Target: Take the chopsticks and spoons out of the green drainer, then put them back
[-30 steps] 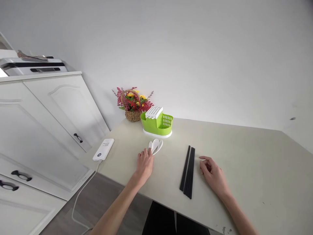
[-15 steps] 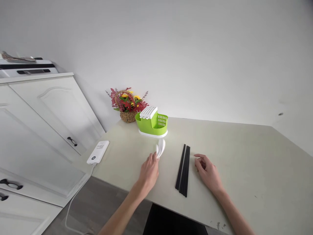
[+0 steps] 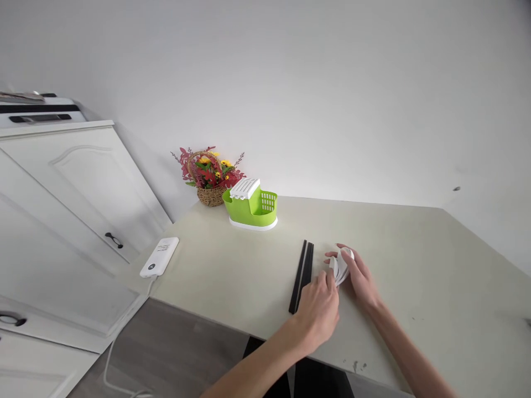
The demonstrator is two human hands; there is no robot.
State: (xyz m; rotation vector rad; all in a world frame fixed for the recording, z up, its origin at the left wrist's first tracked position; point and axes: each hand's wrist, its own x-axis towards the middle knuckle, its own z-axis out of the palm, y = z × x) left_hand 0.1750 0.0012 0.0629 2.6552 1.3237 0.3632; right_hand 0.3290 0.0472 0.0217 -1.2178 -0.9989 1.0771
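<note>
Head view: smooth white spoons (image 3: 341,267), rounded bowls bunched together, are held over the tabletop (image 3: 232,265), right of the black chopsticks (image 3: 301,276); left hand (image 3: 318,305) pinches their handles in its fingers, right hand (image 3: 362,281) half-curls round the bowls, its grip hard to tell

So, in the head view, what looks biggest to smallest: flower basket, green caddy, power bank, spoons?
1. Flower basket
2. Green caddy
3. Power bank
4. Spoons, partly covered, judging by what shows
</note>
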